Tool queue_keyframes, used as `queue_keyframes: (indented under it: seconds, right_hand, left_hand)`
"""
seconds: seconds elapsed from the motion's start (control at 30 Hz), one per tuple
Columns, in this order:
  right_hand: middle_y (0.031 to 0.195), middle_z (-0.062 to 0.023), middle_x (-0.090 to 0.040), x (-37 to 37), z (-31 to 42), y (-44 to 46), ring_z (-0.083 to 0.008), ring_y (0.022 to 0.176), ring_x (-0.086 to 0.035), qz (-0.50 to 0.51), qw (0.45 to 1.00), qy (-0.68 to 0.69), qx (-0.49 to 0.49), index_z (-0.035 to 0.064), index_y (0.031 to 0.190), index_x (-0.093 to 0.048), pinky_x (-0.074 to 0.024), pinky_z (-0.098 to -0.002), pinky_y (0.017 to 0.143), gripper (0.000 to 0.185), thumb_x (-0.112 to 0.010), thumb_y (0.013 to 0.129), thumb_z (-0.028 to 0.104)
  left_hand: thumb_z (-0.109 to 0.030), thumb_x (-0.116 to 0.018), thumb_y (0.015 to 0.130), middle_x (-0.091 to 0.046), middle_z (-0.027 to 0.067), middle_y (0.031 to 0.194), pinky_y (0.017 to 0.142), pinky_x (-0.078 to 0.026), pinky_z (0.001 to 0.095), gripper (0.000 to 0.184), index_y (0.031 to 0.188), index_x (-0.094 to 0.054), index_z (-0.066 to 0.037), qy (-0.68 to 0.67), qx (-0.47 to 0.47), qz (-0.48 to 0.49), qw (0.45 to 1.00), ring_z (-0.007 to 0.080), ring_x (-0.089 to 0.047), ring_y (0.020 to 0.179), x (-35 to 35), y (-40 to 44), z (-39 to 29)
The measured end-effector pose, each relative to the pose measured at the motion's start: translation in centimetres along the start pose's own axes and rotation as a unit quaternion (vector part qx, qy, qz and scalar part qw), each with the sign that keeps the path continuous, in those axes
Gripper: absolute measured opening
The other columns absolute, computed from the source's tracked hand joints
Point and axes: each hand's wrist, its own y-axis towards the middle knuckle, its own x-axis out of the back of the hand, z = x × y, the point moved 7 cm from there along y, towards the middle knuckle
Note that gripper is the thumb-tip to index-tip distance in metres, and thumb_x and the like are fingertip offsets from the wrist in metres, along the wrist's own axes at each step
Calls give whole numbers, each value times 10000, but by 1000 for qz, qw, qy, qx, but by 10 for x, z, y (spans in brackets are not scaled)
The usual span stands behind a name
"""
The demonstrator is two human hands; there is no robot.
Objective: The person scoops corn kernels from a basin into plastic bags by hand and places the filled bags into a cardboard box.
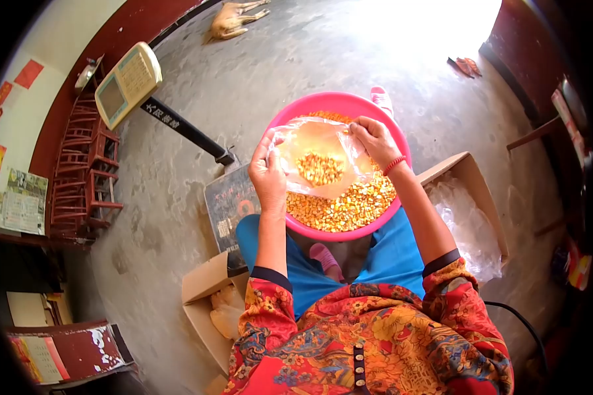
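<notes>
A clear plastic bag (329, 141) with some yellow corn kernels (319, 168) in its lower part is stretched between my hands. My left hand (267, 170) pinches its left edge, and my right hand (373, 139) grips its upper right edge. Beneath the bag, a pink basin (349, 235) holds many loose kernels (349, 207). The basin is over my knees.
At the left is a platform scale (221, 201) with a display (128, 85) on a post. A box of clear bags (464, 217) stands right; another open box (207, 280) is lower left. Red chairs (102, 145) line the wall. A dog (230, 21) lies ahead.
</notes>
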Motion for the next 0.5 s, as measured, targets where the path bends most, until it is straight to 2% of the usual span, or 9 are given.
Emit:
queue_keyframes:
  seconds: [0.03, 0.1, 0.17, 0.23, 0.27, 0.3, 0.37, 0.43, 0.5]
  right_hand:
    - [578, 24, -440, 5, 8, 3, -48, 534, -403, -20, 999, -16, 42, -14, 778, -568, -333, -236, 464, 202, -537, 852, 171]
    - [581, -7, -485, 9, 14, 6, -54, 554, -447, -18, 998, -9, 57, -8, 792, -576, -372, -247, 489, 170, -547, 841, 152]
    - [606, -64, -542, 2, 24, 2, -93, 570, -510, 30, 990, -74, 116, 16, 799, -591, -414, -262, 524, 141, -563, 825, 153]
    - [665, -128, -588, -1, 16, -3, -248, 629, -593, 68, 965, -240, 77, 49, 783, -599, -462, -332, 577, 99, -574, 764, 143]
    - [667, -129, -591, -2, 9, -6, -260, 641, -597, 70, 959, -263, 79, 50, 778, -599, -465, -342, 582, 95, -569, 754, 136]
    - [668, -130, -595, -3, 1, -9, -271, 653, -600, 72, 952, -286, 81, 50, 773, -598, -467, -351, 587, 92, -563, 743, 129]
    - [664, -127, -597, -6, -6, -12, -268, 649, -599, 69, 956, -279, 58, 49, 758, -595, -466, -345, 584, 88, -565, 739, 129]
    - [613, -55, -552, -12, -2, -13, -114, 578, -536, 32, 973, -220, 58, 35, 787, -597, -429, -271, 538, 77, -594, 762, 108]
    - [627, -52, -552, -31, 10, -15, -99, 601, -530, 92, 982, -130, 103, 35, 784, -596, -434, -257, 564, 79, -597, 762, 111]
  left_hand:
    - [41, -400, 857, -614, 60, 1000, 523, -410, 154, 345, 1165, -541, -21, 1, -2, 6, 1000, 18, -527, 682, -5, 0, -7]
    - [9, -457, 852, -619, 40, 968, 428, -341, 140, 328, 1168, -538, -26, 3, -41, -32, 999, -13, -402, 497, -7, -1, -22]
    - [13, -450, 853, -615, 47, 985, 431, -347, 145, 340, 1183, -522, -20, 74, -95, -13, 993, 0, -415, 502, 0, 3, -2]
    - [49, -400, 844, -587, 111, 1096, 624, -472, 214, 371, 1197, -504, 2, 87, 37, -4, 996, 119, -581, 866, 1, -12, 20]
    - [59, -409, 822, -582, 152, 1098, 757, -476, 274, 389, 1200, -491, 19, 95, 21, -19, 995, 181, -583, 941, 11, -13, 46]
    - [59, -409, 822, -582, 152, 1098, 757, -476, 274, 389, 1200, -491, 19, 97, 20, -17, 995, 181, -583, 941, 15, -17, 58]
    - [65, -406, 803, -582, 168, 1087, 838, -447, 318, 408, 1201, -484, 24, 153, -36, -34, 987, 217, -576, 984, 24, -29, 67]
    - [65, -398, 790, -583, 176, 1072, 842, -445, 332, 432, 1212, -472, 16, 140, 11, -38, 989, 248, -578, 985, 26, -36, 77]
    - [68, -388, 781, -582, 182, 1061, 862, -435, 337, 461, 1232, -454, 1, 195, -80, -5, 978, 268, -571, 1000, 19, -38, 67]
